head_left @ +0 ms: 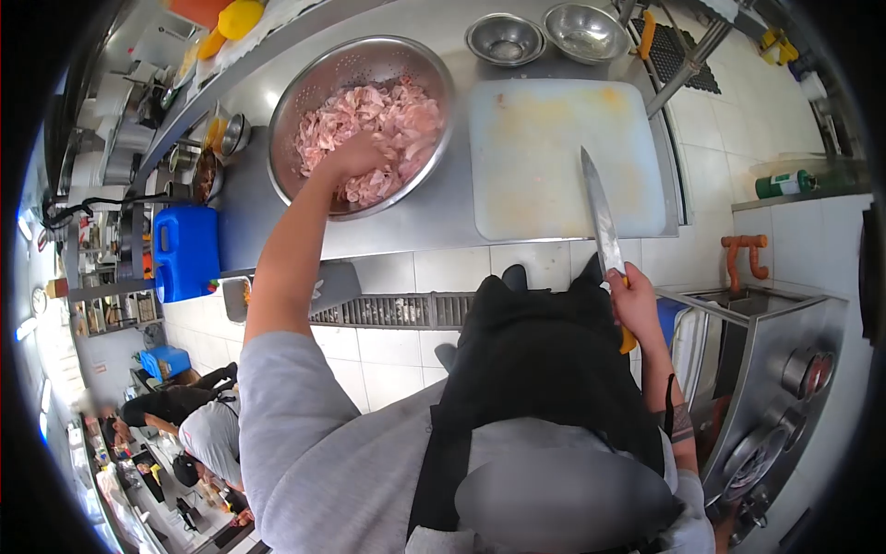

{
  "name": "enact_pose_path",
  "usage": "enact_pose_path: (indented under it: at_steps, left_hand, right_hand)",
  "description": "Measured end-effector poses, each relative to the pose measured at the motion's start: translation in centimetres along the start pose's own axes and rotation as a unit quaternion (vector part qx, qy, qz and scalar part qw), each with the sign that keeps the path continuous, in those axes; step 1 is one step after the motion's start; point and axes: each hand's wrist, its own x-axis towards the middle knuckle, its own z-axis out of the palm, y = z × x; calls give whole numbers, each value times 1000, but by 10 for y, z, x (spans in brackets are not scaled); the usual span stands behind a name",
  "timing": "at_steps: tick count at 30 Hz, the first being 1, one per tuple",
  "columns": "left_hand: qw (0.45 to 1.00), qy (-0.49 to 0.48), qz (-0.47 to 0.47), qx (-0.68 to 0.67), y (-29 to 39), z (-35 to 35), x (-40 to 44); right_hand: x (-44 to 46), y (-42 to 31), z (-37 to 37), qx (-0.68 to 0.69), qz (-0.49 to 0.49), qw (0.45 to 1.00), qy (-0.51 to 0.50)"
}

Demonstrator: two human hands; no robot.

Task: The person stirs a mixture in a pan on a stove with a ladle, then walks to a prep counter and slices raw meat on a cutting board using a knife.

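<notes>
Steel counter [247,222] | right hand [635,302]: grip curled round knife [602,210] | left hand [353,155]: in meat [397,115], grip can't be discerned

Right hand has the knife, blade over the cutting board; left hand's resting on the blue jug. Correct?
Not quite: the left hand is in the meat in the metal colander, not on the blue jug. The head view shows it. The right hand does hold the knife, blade over the cutting board.
</notes>
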Motion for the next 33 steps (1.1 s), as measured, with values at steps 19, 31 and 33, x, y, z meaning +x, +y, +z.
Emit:
enact_pose_path:
  at_steps: [19,31,33]
  left_hand:
    - [932,312,-161,91,-15,-80,-46]
    - [889,389,15,242,21,-13,-28]
    - [926,302,13,226,39,-8,-32]
  right_hand:
    - [13,-13,12,-63,-14,997,-32]
    - [21,17,4,-152,-83,985,15]
    - [15,12,4,-179,-129,975,23]
